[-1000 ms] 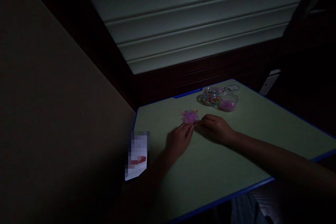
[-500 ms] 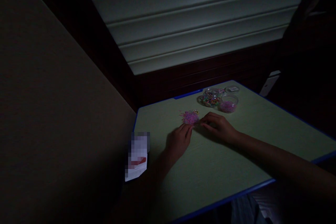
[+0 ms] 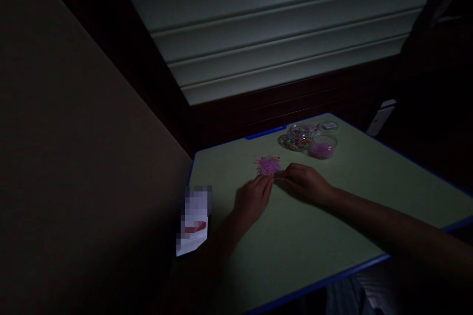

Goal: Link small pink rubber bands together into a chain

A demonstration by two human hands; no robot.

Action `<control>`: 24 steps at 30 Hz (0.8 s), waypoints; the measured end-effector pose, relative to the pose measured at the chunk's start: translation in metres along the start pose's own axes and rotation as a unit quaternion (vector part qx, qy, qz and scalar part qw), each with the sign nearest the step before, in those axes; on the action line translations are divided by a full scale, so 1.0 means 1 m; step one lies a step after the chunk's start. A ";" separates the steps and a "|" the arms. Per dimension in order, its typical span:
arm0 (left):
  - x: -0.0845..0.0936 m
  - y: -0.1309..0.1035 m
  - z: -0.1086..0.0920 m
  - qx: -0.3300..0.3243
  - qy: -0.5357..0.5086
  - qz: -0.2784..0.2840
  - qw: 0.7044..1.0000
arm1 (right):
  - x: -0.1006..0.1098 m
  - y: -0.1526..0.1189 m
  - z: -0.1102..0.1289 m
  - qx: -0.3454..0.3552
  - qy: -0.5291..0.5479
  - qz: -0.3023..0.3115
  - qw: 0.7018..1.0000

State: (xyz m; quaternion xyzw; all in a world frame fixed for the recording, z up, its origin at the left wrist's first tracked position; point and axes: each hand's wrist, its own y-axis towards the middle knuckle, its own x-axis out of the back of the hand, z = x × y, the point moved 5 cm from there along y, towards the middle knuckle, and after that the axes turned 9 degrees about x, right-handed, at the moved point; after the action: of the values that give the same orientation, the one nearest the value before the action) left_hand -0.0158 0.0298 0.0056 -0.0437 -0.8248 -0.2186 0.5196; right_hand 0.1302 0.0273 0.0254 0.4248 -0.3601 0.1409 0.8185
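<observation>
A pile of small pink and purple rubber bands [image 3: 269,164] lies loose on the pale green table [image 3: 314,236]. Just in front of it, my left hand [image 3: 254,198] is closed in a pinch at the pile's near edge. To its right, my right hand [image 3: 308,183] pinches too, its fingertips a short way from the left ones. A thin pale rubber band [image 3: 280,178] spans the gap between both sets of fingertips. Behind my right hand stands a clear round tub [image 3: 322,147] with more pink bands inside.
Beside the tub is a clear jar [image 3: 298,137] with multicoloured bands in and around it. A clear lid [image 3: 328,127] lies at the far corner. A lit phone-like screen [image 3: 194,211], partly blurred, sits at the left edge. A slatted panel [image 3: 281,29] rises behind; the room is dim.
My right hand has turned slightly and its fingers have closed together more. The thin band between the hands shows more clearly now. The left hand has barely moved.
</observation>
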 end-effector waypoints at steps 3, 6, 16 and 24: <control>0.000 0.000 0.000 0.000 0.001 0.002 1.000 | -0.002 0.000 -0.001 0.000 -0.008 0.006 1.000; 0.000 0.000 -0.001 -0.005 0.001 0.006 1.000 | -0.005 -0.001 -0.004 -0.005 -0.014 0.008 1.000; 0.006 0.000 -0.005 0.018 -0.023 -0.016 0.999 | -0.007 -0.002 -0.007 0.012 -0.020 -0.007 1.000; 0.007 0.001 -0.004 0.030 -0.039 -0.011 0.999 | -0.003 -0.003 -0.006 0.028 -0.060 -0.005 0.998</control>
State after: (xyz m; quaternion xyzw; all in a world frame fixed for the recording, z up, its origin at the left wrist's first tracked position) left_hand -0.0154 0.0282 0.0132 -0.0270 -0.8511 -0.1975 0.4857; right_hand 0.1330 0.0308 0.0192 0.4571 -0.4023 0.1211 0.7839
